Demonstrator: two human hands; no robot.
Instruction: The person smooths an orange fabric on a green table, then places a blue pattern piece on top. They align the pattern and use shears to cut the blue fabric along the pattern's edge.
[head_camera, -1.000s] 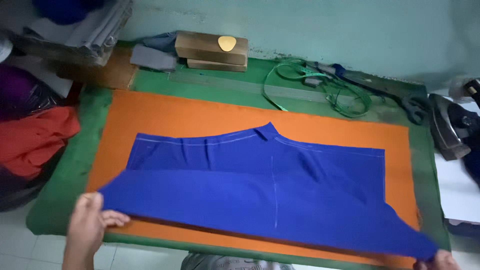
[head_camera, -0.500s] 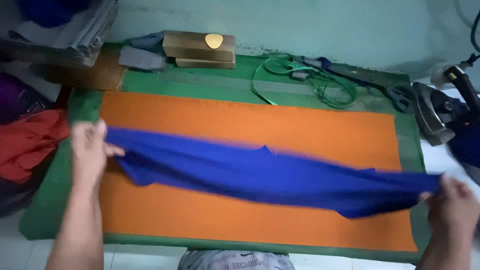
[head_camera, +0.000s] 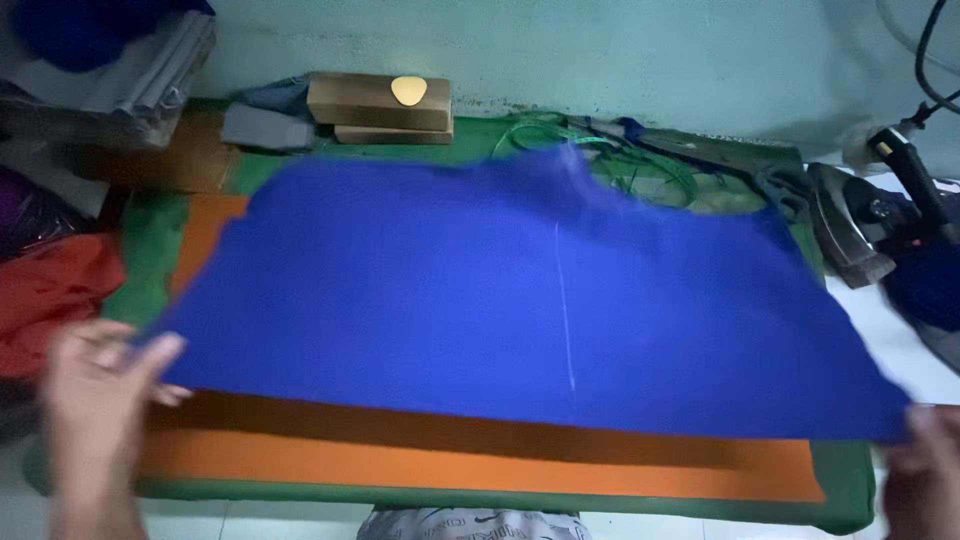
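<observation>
Blue cloth (head_camera: 520, 300) now hangs spread wide and flat above the ironing table (head_camera: 850, 480), held up off the orange pad (head_camera: 480, 465) so that a dark shadow falls on the pad under its near edge. Half a second ago the same cloth was gathered into a narrow band stretched across the middle of the pad; a second ago it lay folded on the pad. The left hand (head_camera: 95, 395) grips the cloth's near left corner, thumb on top and fingers clenched on the fabric, over the table's near left corner. The right hand (head_camera: 925, 470) sits at the near right corner of the table, at the cloth's near right tip; it seems to be pinching that tip, though blur keeps the fingers from showing clearly. Both hands have come nearer to the near edge than they were half a second ago, when they were held out at the pad's sides. A pale seam line (head_camera: 565, 310) runs down the middle of the cloth. Along the far edge lie a wooden block (head_camera: 375, 110) with a yellow chalk piece (head_camera: 408, 90) on it and a green cord (head_camera: 640, 165), partly covered by the cloth's far edge. An iron (head_camera: 850, 225) stands at the far right corner, and red fabric (head_camera: 55, 300) lies off the left edge.
</observation>
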